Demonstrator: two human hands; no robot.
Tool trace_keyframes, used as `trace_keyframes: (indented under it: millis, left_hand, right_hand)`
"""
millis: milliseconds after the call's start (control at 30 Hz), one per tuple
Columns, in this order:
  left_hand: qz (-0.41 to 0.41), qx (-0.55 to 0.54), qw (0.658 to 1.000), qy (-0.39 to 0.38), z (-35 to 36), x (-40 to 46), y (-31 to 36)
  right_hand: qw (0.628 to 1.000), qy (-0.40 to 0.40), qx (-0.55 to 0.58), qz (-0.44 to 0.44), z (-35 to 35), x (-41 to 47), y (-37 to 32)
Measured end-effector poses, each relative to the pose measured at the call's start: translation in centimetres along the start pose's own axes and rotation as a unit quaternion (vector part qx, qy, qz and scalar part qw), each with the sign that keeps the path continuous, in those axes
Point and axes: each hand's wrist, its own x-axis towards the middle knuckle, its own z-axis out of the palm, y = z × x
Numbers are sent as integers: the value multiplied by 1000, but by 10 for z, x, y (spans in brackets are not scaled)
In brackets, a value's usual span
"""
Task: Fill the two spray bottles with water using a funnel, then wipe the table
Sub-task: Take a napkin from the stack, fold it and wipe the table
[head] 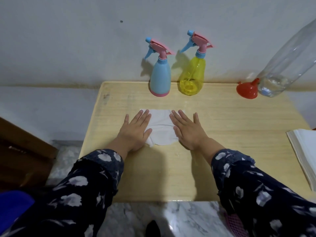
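1. Two hands lie flat on a white cloth (161,129) at the desk's (239,130) centre: my left hand (136,130) covers its 9 o'clock edge, my right hand (187,130) its 3 o'clock edge.
2. Neither grip holds anything; fingers are spread, palms down.
3. I see the blue spray bottle (159,74) and yellow spray bottle (194,72) upright at 12 o'clock, capped.
4. At 2 o'clock, a red funnel (247,90) touches a clear plastic bottle (287,60).

Blue spray bottle (160,77) and clear yellow spray bottle (192,75) upright side by side at the table's (222,134) far edge, pink-and-blue trigger heads fitted. Red funnel (247,90) mouth-down beside a clear, nearly empty water bottle (283,60) at far right. White cloth (161,129) spread flat mid-table
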Motion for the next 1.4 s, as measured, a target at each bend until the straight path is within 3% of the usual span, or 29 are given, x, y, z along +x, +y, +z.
trace_keyframes:
  millis: [667, 800, 900, 967, 1100, 1267, 1400]
  left_hand:
    - [-33, 33, 998, -36, 21, -119, 62]
    - [-66, 53, 996, 32, 18, -123, 65]
    - [-36, -12, 998, 57, 14, -113, 66]
    - [5, -36, 999, 25, 14, -107, 67]
    - [19, -16, 999, -30, 22, -104, 61]
    - [42, 15, 999, -7, 27, -116, 58]
    - [28, 8, 1000, 1, 31, -132, 66]
  right_hand:
    - [996, -7, 5, -91, 10, -113, -16]
    - [997, 27, 41, -68, 6, -119, -19]
    - [994, 37, 74, -76, -2, -112, -24]
    - [993, 5, 54, -109, -2, -106, -26]
    - [992, -34, 16, -122, 8, -97, -17]
    - [997, -12, 47, -60, 15, -110, -8]
    - [998, -19, 15, -59, 8, -117, -13]
